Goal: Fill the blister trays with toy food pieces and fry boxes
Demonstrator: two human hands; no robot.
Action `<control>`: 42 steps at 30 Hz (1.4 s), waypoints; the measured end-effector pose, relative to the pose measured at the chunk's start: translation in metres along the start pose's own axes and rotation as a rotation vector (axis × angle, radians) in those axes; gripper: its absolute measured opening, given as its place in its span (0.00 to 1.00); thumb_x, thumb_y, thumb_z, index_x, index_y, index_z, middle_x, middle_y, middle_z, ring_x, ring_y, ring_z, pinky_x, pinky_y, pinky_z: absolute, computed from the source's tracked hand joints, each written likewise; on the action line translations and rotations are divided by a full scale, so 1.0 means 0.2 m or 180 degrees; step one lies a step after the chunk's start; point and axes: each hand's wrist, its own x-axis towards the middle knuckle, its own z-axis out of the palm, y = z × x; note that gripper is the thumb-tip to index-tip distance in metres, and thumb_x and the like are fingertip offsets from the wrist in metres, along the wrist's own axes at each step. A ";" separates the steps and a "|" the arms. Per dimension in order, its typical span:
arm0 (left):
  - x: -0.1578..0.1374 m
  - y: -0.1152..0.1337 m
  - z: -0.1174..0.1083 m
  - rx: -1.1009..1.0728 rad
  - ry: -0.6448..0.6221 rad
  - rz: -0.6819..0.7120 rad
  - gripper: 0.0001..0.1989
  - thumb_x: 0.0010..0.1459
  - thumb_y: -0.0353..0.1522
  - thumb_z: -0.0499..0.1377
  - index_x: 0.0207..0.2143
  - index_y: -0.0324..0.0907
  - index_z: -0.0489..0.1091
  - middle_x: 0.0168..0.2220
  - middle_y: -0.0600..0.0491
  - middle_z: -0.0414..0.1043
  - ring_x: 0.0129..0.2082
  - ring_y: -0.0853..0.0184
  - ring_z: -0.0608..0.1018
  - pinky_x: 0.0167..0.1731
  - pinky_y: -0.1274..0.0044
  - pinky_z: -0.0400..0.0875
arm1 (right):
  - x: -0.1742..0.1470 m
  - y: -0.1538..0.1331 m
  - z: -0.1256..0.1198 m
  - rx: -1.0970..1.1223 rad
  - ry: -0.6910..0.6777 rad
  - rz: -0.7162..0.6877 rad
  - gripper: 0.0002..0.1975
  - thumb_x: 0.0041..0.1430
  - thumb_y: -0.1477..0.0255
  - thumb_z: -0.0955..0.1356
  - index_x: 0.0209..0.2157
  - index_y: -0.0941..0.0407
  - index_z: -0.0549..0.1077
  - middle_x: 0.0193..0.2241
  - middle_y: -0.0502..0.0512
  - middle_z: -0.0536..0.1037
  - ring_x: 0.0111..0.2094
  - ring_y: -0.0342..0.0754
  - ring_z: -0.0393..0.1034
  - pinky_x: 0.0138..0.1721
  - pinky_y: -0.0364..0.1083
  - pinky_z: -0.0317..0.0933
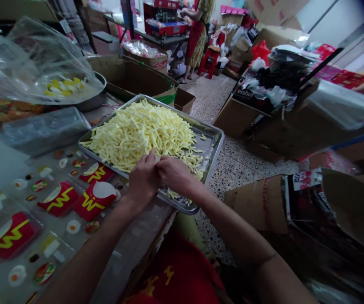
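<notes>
Speckled floor [237, 171] past edge of tray [212, 144]

Left forearm [109, 241] and right forearm [230, 226], both bare, extend forward and converge. Left hand [144, 177] and right hand [176, 173] appear to meet at the fingers [150, 157], backs largely upward; fingertip closure is obscured.

Pieces [144, 126] lie in the tray [212, 145], a carton [131, 78] behind, seemingly a bowl [93, 102] further left.
</notes>
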 end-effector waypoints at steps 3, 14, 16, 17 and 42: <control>-0.09 -0.09 -0.02 -0.0196 0.0137 0.0183 0.30 0.61 0.28 0.54 0.66 0.36 0.59 0.54 0.37 0.73 0.52 0.51 0.77 0.52 0.64 0.73 | -0.04 -0.06 0.08 0.0506 0.0203 -0.0217 0.11 0.63 0.77 0.66 0.30 0.55 0.80 0.33 0.52 0.79 0.33 0.45 0.70 0.34 0.42 0.55; -0.05 -0.08 -0.01 -0.0679 0.0350 0.0032 0.43 0.49 0.35 0.71 0.65 0.38 0.59 0.60 0.41 0.71 0.58 0.53 0.75 0.59 0.65 0.68 | -0.19 0.45 -0.16 0.0608 0.0906 0.0661 0.04 0.61 0.71 0.74 0.35 0.55 0.83 0.31 0.52 0.81 0.30 0.45 0.71 0.34 0.44 0.58; -0.03 -0.07 -0.02 -0.0729 0.0345 0.0084 0.44 0.48 0.34 0.71 0.65 0.39 0.59 0.60 0.42 0.70 0.58 0.54 0.75 0.60 0.66 0.68 | -0.19 0.52 -0.15 -0.0077 0.0704 0.0862 0.05 0.61 0.68 0.74 0.34 0.54 0.83 0.31 0.54 0.81 0.31 0.47 0.71 0.33 0.45 0.56; -0.03 -0.06 -0.02 -0.0748 0.0337 0.0145 0.44 0.48 0.34 0.72 0.66 0.39 0.58 0.60 0.42 0.70 0.58 0.54 0.74 0.60 0.66 0.68 | -0.18 0.53 -0.12 -0.0361 0.0578 0.0886 0.07 0.61 0.66 0.74 0.34 0.55 0.83 0.31 0.55 0.81 0.32 0.48 0.71 0.32 0.45 0.55; -0.09 -0.13 -0.08 -0.0395 -0.0228 -0.0106 0.43 0.48 0.34 0.70 0.65 0.42 0.61 0.59 0.42 0.71 0.56 0.52 0.76 0.56 0.65 0.71 | -0.19 0.42 0.11 0.1362 0.0805 0.0510 0.03 0.48 0.74 0.73 0.28 0.55 0.79 0.34 0.54 0.79 0.36 0.49 0.71 0.37 0.45 0.62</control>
